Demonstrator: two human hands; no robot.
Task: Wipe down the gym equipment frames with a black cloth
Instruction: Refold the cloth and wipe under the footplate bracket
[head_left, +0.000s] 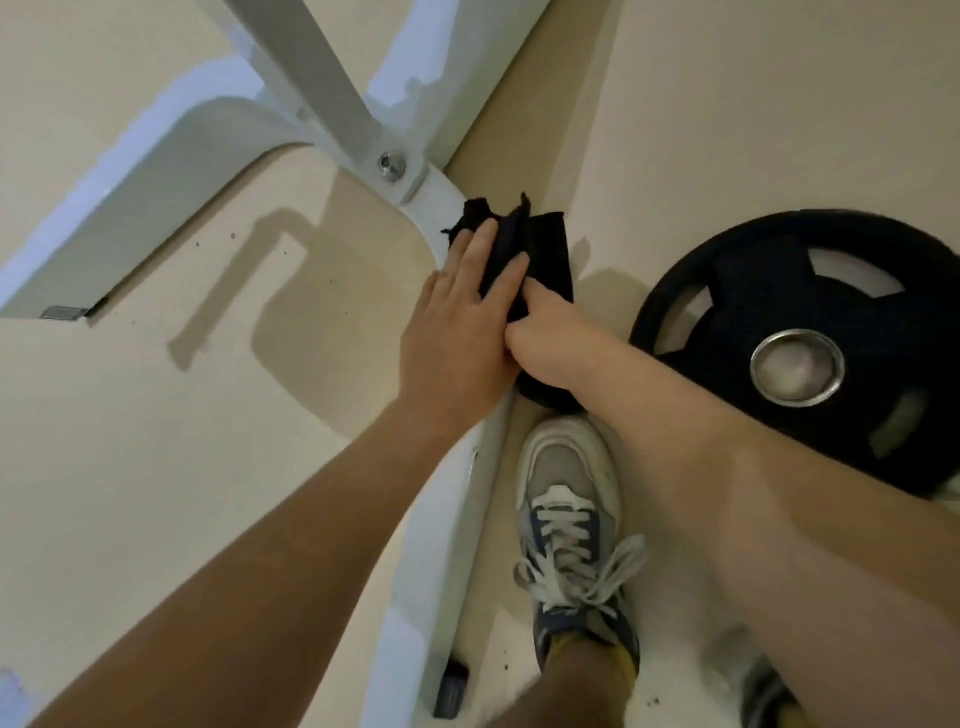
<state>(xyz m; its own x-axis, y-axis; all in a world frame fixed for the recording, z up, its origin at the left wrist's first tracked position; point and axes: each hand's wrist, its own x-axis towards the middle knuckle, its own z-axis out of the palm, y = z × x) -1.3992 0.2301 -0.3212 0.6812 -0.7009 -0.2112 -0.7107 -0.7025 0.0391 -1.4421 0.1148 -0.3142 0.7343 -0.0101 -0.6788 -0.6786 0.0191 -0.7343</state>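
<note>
A black cloth (545, 249) lies draped over the white base bar of the gym frame (431, 519), just below a bolted joint (390, 164) where an upright post meets the bar. My left hand (457, 322) lies flat on the cloth with straight fingers, pressing it onto the bar. My right hand (550, 343) is beside it, fingers curled round the cloth's lower part, its fingertips hidden under the fabric.
A black weight plate (810, 312) with a steel hub lies on the floor at the right. My shoe (571, 519) stands next to the bar, below the hands. A curved white frame leg (156, 208) runs off to the left over beige floor.
</note>
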